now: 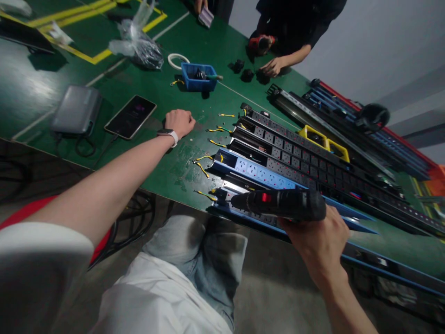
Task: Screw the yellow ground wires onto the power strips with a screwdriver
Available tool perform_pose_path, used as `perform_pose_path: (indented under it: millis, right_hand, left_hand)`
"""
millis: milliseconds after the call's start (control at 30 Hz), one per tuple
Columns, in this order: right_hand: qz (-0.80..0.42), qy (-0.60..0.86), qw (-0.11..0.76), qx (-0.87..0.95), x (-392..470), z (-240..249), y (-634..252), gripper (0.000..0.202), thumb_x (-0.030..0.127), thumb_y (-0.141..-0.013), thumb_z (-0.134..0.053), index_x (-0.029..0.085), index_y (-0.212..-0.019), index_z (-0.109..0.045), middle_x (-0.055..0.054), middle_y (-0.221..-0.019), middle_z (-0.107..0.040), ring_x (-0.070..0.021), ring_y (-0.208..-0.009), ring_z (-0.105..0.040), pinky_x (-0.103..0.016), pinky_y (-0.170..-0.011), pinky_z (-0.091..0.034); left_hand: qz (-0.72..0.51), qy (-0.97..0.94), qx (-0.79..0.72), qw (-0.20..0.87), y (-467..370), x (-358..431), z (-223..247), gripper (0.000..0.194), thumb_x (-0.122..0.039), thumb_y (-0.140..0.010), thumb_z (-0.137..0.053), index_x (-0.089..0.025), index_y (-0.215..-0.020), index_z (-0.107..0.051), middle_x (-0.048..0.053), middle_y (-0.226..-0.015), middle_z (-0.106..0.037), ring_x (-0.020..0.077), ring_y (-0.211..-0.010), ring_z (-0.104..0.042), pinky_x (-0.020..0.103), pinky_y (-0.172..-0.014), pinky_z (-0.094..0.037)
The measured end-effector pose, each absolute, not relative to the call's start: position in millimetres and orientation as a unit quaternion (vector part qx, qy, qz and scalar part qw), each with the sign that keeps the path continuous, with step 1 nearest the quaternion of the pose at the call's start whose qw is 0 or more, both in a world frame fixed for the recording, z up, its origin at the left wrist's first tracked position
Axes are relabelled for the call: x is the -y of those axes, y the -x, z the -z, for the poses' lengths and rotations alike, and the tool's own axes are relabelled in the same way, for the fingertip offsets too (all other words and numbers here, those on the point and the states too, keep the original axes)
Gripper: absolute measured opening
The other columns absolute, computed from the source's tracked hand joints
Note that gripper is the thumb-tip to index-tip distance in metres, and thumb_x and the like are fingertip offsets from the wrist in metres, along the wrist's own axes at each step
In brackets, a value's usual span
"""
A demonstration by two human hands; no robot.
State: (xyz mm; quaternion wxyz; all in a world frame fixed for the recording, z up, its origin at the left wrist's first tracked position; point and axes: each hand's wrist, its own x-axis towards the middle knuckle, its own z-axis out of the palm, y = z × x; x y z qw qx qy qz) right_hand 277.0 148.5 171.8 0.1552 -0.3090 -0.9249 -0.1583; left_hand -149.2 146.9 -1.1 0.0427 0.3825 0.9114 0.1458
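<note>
Gripping the electric screwdriver point(281, 204) — right hand point(321, 241) — lengthwise, tip pointing left.

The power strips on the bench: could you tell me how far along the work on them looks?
Several power strips lie side by side, yellow-green wires hanging loose from their open ends, so none looks closed up. The right hand holds an electric screwdriver over the nearest strip; the left hand rests on the green table.

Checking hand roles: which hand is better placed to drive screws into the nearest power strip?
Right hand, probably: it grips the electric screwdriver over the power strip. Left hand rests on the table.
</note>
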Motion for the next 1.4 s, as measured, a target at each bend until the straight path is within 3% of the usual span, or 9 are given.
perform_pose_path:
  millis: [233, 600, 767, 967, 1167, 1400]
  right_hand:
    - [0.175, 0.311, 0.095, 0.929, -171, -178, -255, 0.029, 0.042, -0.078, -0.071, 0.02, -0.07, -0.053, -0.004, -0.069, -0.06, -0.0192, -0.066, -0.054, -0.03, -0.061, -0.03]
    - [0.217, 0.277, 0.064, 0.934, -169, -193, -228, 0.023, 0.034, -0.073, -0.073, 0.019, -0.077, -0.057, -0.004, -0.07, -0.062, -0.0202, -0.069, -0.057, -0.03, -0.061, -0.028]
    - [0.227, 0.24, 0.048, 0.943, -155, -210, -204, 0.027, 0.028, -0.078, -0.068, 0.016, -0.101, -0.061, -0.005, -0.076, -0.066, -0.0212, -0.073, -0.059, -0.032, -0.064, -0.029]
    - [0.243, 0.167, 0.033, 0.955, -133, -226, -181, 0.025, 0.017, -0.084, -0.057, 0.017, -0.109, -0.057, -0.004, -0.081, -0.068, -0.0215, -0.081, -0.059, -0.033, -0.071, -0.031]
    - [0.254, 0.129, 0.042, 0.958, -119, -229, -177, 0.014, 0.015, -0.089, -0.052, 0.018, -0.102, -0.056, -0.002, -0.08, -0.066, -0.0205, -0.081, -0.058, -0.034, -0.071, -0.03]
    - [0.261, 0.138, 0.047, 0.954, -120, -227, -181, 0.017, 0.018, -0.089, -0.055, 0.017, -0.107, -0.058, -0.002, -0.079, -0.065, -0.0205, -0.079, -0.057, -0.034, -0.071, -0.031]
  left_hand:
    - [-0.14, -0.382, -0.913, 0.035, 149, -147, 1, 0.051, -0.039, -0.093, -0.031, -0.012, -0.115, -0.069, 0.019, -0.114, -0.067, 0.0372, -0.111, -0.06, 0.046, -0.096, -0.043]
    - [-0.143, -0.384, -0.911, 0.045, 150, -147, 1, 0.051, -0.039, -0.093, -0.031, -0.011, -0.115, -0.068, 0.02, -0.116, -0.066, 0.0376, -0.115, -0.058, 0.048, -0.1, -0.041]
    - [-0.139, -0.383, -0.912, 0.04, 150, -146, 1, 0.05, -0.039, -0.093, -0.031, -0.011, -0.114, -0.067, 0.02, -0.114, -0.066, 0.0376, -0.114, -0.058, 0.047, -0.099, -0.041]
    - [-0.136, -0.383, -0.913, 0.038, 148, -145, -1, 0.051, -0.039, -0.093, -0.03, -0.011, -0.115, -0.066, 0.021, -0.113, -0.066, 0.0374, -0.113, -0.058, 0.048, -0.099, -0.041]
    - [-0.134, -0.387, -0.911, 0.045, 149, -146, 0, 0.053, -0.04, -0.093, -0.029, -0.011, -0.117, -0.066, 0.02, -0.115, -0.065, 0.0378, -0.114, -0.057, 0.049, -0.1, -0.041]
    - [-0.142, -0.386, -0.91, 0.05, 151, -146, 3, 0.055, -0.04, -0.094, -0.026, -0.011, -0.118, -0.067, 0.02, -0.115, -0.064, 0.0375, -0.115, -0.056, 0.049, -0.1, -0.04]
